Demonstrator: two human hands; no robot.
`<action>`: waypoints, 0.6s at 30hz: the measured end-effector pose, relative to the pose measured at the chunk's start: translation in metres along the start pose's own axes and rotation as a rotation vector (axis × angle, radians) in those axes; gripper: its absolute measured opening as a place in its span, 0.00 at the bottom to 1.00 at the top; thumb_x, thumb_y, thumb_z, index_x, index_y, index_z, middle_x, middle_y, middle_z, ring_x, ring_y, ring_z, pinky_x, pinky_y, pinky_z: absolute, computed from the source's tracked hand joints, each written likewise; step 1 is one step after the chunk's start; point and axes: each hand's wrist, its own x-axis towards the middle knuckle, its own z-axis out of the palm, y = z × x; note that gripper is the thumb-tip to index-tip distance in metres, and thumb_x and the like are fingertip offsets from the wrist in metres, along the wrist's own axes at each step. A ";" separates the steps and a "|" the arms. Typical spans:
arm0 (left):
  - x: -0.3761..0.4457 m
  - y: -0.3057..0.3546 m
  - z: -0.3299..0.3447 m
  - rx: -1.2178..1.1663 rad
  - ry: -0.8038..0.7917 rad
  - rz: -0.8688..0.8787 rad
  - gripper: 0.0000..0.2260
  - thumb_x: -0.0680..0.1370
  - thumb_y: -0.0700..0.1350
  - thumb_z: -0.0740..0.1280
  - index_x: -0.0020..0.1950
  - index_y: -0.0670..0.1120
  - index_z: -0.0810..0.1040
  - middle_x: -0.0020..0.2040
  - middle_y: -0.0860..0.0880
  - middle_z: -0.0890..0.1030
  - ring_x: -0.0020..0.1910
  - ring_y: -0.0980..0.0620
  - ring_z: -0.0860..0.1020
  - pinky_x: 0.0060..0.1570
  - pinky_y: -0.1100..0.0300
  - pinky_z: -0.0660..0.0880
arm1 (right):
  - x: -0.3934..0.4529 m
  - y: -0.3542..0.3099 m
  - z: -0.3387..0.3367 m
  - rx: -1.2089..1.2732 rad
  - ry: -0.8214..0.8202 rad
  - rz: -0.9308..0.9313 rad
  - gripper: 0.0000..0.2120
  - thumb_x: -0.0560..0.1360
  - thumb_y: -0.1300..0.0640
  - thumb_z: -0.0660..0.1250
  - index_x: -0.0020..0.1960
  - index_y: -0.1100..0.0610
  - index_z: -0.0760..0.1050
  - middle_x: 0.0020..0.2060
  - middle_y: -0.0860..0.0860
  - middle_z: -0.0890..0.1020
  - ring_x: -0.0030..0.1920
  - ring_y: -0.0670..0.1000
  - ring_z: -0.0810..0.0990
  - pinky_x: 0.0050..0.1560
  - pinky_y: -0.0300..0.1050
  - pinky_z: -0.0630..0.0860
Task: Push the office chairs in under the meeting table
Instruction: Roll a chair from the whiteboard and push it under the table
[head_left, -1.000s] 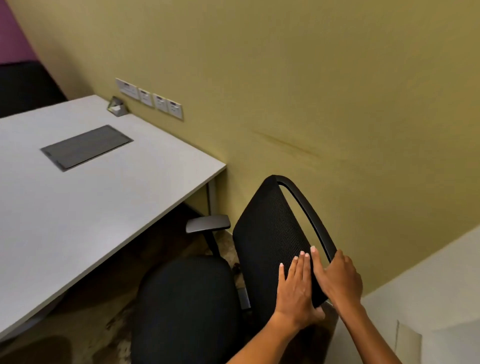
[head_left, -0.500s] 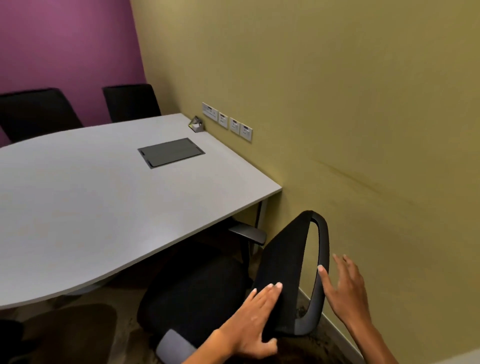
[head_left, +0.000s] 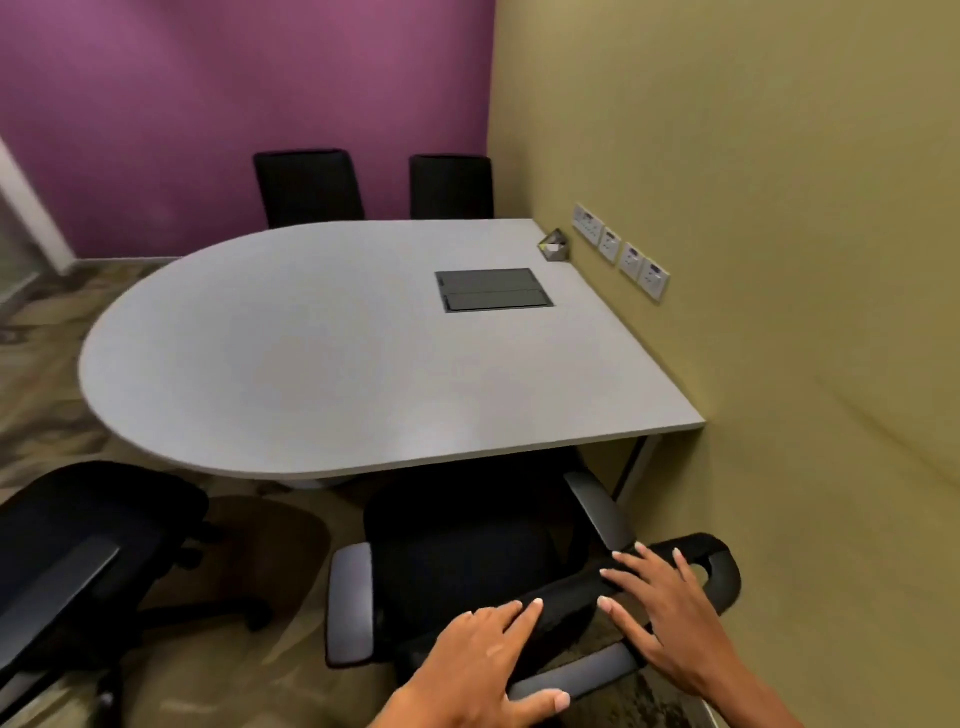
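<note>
Olive and purple walls close this small meeting corner; nearest, the left hand (head_left: 480, 662) and the right hand (head_left: 670, 618) lie flat with fingers spread on the top of the backrest of the near chair (head_left: 467, 551), holding nothing; a second ago this chair stood sideways beside the wall, now it faces the desk (head_left: 322, 364), seat front just under the edge; I judge one push remains; another chair (head_left: 78, 540) at left is out, two far chairs (head_left: 309, 187) look tucked in.

Black office chair (head_left: 467, 551) (grey armrests) faces the grey meeting table (head_left: 322, 364), seat front just under its edge.
</note>
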 end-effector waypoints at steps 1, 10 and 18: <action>0.007 0.005 0.001 -0.002 0.020 -0.073 0.42 0.75 0.75 0.51 0.82 0.53 0.47 0.81 0.49 0.59 0.77 0.48 0.60 0.75 0.51 0.60 | 0.011 0.006 0.002 -0.014 0.000 -0.061 0.28 0.78 0.29 0.48 0.71 0.38 0.70 0.73 0.36 0.67 0.78 0.41 0.54 0.78 0.55 0.35; 0.028 0.033 0.035 0.099 0.324 -0.386 0.43 0.73 0.77 0.45 0.76 0.50 0.67 0.71 0.53 0.73 0.69 0.53 0.70 0.69 0.57 0.64 | 0.036 0.016 0.007 0.005 -0.025 -0.311 0.48 0.67 0.21 0.28 0.66 0.41 0.74 0.59 0.39 0.79 0.58 0.43 0.75 0.62 0.41 0.66; 0.002 0.041 0.039 0.250 0.551 -0.416 0.28 0.76 0.72 0.58 0.55 0.52 0.84 0.48 0.59 0.84 0.45 0.60 0.81 0.45 0.66 0.78 | 0.030 0.005 0.011 0.007 0.014 -0.383 0.49 0.65 0.19 0.30 0.59 0.45 0.77 0.51 0.45 0.80 0.54 0.49 0.78 0.58 0.46 0.70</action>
